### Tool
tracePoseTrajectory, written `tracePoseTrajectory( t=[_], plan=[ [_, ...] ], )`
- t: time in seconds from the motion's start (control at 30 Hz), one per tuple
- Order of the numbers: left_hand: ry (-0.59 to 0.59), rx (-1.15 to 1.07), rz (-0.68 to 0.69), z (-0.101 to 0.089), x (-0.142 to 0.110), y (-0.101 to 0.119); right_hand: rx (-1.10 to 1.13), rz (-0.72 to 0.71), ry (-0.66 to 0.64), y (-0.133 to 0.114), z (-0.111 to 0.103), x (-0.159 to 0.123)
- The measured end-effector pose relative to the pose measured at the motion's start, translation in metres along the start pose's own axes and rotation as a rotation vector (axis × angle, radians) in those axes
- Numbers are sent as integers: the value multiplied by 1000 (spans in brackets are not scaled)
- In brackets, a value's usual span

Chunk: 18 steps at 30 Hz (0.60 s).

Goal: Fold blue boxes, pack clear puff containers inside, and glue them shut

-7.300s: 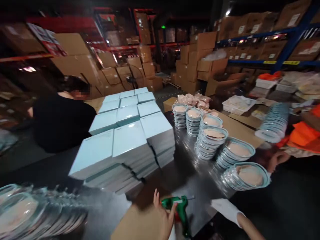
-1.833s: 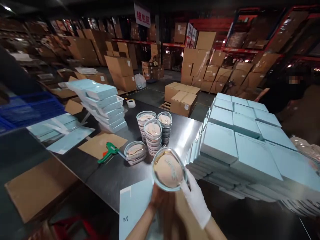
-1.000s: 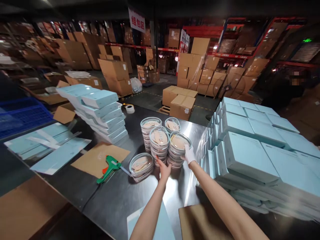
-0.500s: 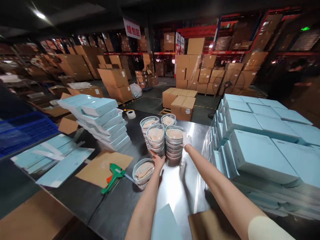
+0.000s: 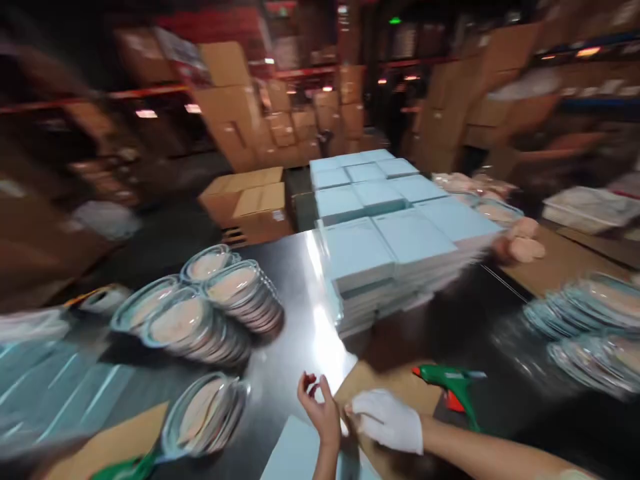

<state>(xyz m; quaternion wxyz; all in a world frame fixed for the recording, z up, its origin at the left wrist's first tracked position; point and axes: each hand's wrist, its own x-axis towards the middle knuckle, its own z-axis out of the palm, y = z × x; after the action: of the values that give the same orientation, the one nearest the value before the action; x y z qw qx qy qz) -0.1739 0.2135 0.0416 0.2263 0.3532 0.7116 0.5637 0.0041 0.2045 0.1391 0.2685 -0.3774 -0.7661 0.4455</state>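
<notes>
Both hands, bare left (image 5: pixel 320 412) and gloved right (image 5: pixel 385 420), seemingly empty; glue gun (image 5: pixel 453 387) just right.

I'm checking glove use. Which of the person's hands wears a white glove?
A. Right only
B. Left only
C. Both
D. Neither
A: the right hand is in a white glove, while the left hand beside it is bare.

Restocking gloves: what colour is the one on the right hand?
White glove, head view.
</notes>
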Motion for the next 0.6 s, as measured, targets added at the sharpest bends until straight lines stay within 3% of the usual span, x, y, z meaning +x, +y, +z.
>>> tracePoseTrajectory(
  t=[0.1,0.2,0.27,0.33,0.4,0.5,0.6],
  plan=[
    [-452,-86,149,45,-109,24,-75,358,205,14,-70,-132],
    [-972,-165,276,112,-195,55,-94,647,619,21,-154,-239],
    [-1206,-177,287,162,-239,76,-179,712,926,27,-211,-294],
    [-1349,-190,215,211,-274,91,-346,745,1201,38,-267,-341],
    [-1447,-208,38,260,-302,101,-487,797,1368,56,-322,-383],
    [-1471,-211,-219,338,-340,110,-364,916,1351,95,-407,-429],
    [-1461,-230,-336,418,-374,115,-162,985,1216,144,-481,-447]
  ],
)
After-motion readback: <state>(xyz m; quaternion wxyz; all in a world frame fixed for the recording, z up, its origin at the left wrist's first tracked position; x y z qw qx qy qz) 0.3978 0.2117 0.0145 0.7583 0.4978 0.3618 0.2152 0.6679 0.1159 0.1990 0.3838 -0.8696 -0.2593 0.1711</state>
